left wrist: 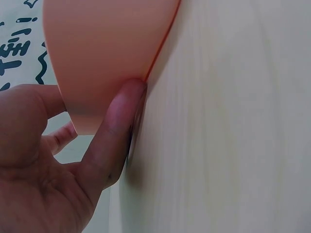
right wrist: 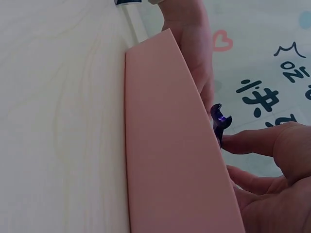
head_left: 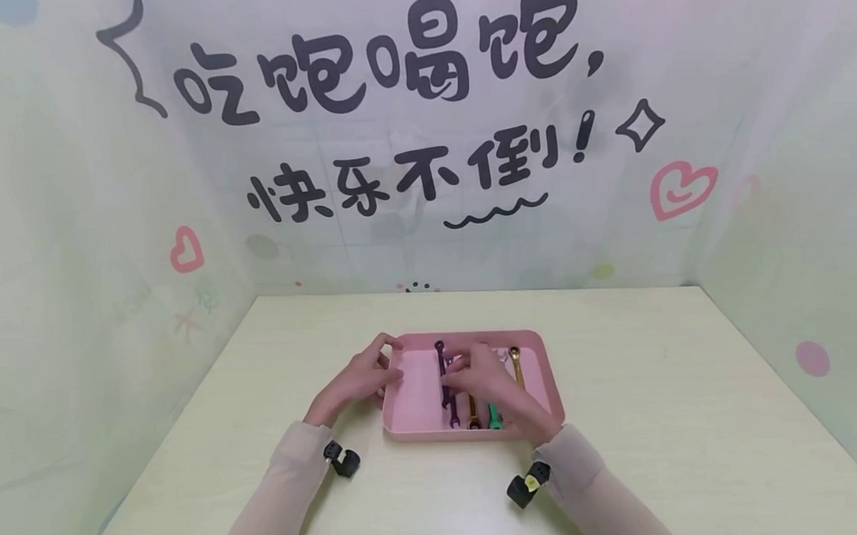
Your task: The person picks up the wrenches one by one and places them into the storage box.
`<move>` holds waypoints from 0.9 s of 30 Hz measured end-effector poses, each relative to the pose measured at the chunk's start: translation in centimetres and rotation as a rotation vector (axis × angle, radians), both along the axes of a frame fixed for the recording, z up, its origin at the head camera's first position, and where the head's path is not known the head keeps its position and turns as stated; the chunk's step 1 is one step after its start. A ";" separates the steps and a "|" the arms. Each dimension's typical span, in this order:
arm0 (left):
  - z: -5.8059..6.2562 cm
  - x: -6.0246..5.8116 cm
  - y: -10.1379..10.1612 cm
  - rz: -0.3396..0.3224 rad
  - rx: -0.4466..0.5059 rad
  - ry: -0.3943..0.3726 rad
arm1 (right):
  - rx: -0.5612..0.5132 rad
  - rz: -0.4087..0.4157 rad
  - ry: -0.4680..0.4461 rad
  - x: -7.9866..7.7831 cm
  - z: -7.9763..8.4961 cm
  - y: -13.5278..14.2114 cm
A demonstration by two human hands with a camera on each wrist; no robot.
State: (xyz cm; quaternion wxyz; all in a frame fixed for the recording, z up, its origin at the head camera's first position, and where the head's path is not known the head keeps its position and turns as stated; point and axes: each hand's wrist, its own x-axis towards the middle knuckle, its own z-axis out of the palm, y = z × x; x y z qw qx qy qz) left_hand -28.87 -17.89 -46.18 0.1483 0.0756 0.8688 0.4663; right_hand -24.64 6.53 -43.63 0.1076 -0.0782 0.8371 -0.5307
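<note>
My left hand [head_left: 364,374] holds the left side of a pink tray [head_left: 416,436], with fingers at the rim. In the left wrist view, one digit presses low on the tray's outer wall [left wrist: 107,43], close to the table. My right hand [head_left: 480,376] reaches into the tray and pinches a dark purple combination wrench [head_left: 442,367]. In the right wrist view, the open end of this wrench [right wrist: 221,117] shows above the rim beside a fingertip. Just right of it lies another purple wrench [head_left: 454,416]. A gold wrench [head_left: 474,419] and a green wrench [head_left: 494,419] are partly hidden by the hand.
Another gold wrench [head_left: 516,360] lies toward the tray's right side, near a pale shiny wrench end [head_left: 502,356]. The tray stands on a light wooden table [head_left: 616,355]. A printed curtain [head_left: 371,246] encloses the table at the back and sides.
</note>
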 end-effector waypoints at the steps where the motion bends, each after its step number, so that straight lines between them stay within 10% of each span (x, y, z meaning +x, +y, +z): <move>1: 0.0 0.0 0.0 -0.001 0.001 0.002 | 0.011 -0.007 -0.005 0.0 -0.2 -0.1; 27: 0.0 -0.1 0.0 0.003 -0.013 0.004 | 0.082 0.046 0.014 -0.4 -1.9 -0.9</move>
